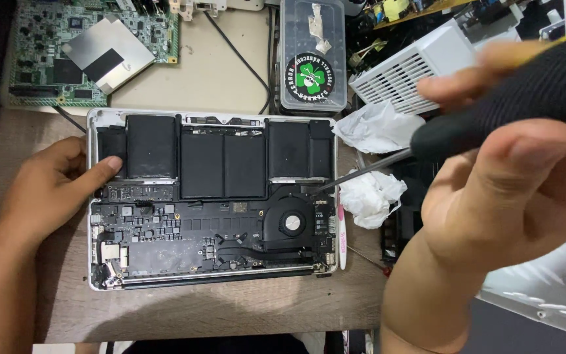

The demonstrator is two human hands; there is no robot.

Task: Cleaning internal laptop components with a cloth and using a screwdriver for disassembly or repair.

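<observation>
Up close, the right hand [492, 196] gripped a black-handled screwdriver [492, 111], its shaft slanting down-left to the opened laptop [211, 196] by the fan [289, 221], while the left hand [47, 190] pressed spread fingers on the laptop's far edge.

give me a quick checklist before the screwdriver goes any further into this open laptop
1. Left hand steadying the laptop: ok, thumb rests on the left battery cell.
2. Right hand gripping the screwdriver: ok.
3. Tip seated on a screw beside the fan: cannot tell, too small.
4. Battery disconnected: cannot tell.
5. Room around the work: not ok, crumpled tissues and a pink tool crowd the right edge.
</observation>
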